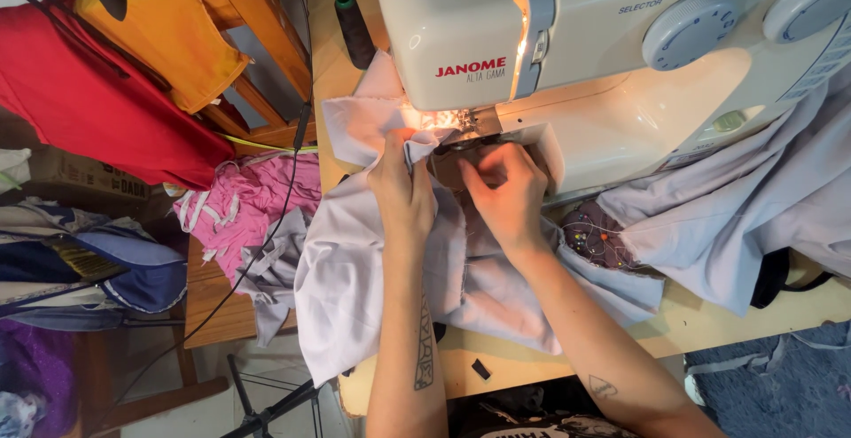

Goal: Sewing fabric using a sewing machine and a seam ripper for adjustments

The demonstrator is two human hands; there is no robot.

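Pinching the pale lilac fabric point(461, 269) w/ both hands, left hand point(403, 191) flat-gripping a fold, right hand point(507, 194) nipping the edge just beside the sewing machine point(576, 39) needle area, I'd judge I'm mid-positioning the seam; next needs steady, aligned feed.

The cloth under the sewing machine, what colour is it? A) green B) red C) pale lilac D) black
C: both hands, left hand and right hand, press a pale lilac cloth flat beside the needle of the sewing machine.
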